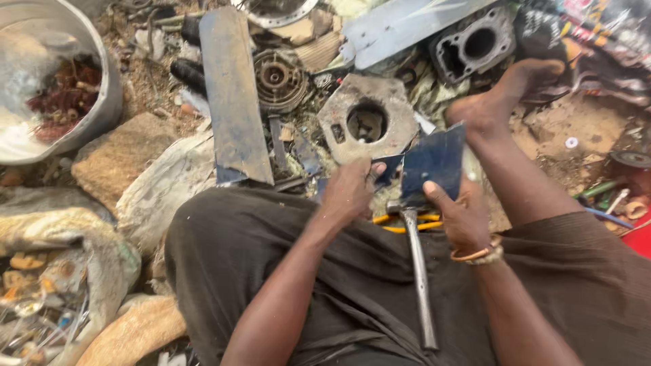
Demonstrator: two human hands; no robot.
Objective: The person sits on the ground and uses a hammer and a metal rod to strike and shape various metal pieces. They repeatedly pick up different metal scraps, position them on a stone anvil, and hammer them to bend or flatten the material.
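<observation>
Steel hammer with a long metal handle [420, 271] lay across our lap. Our left hand [349, 193] and right hand [461, 217] both pinched the bent blue sheet-metal piece [430, 163] above it; gripping away from its edges seemed wisest, beside the grey holed casting [366, 122].

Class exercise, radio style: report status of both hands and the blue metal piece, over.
Left hand and right hand both gripping blue metal sheet. Hammer resting on lap, untouched. Scrap heap ahead; nothing between the hands.

My two hands [349, 193] [461, 217], one hammer [417, 271], one blue metal sheet [434, 163], one metal basin [102, 102], two stones [119, 159].
</observation>
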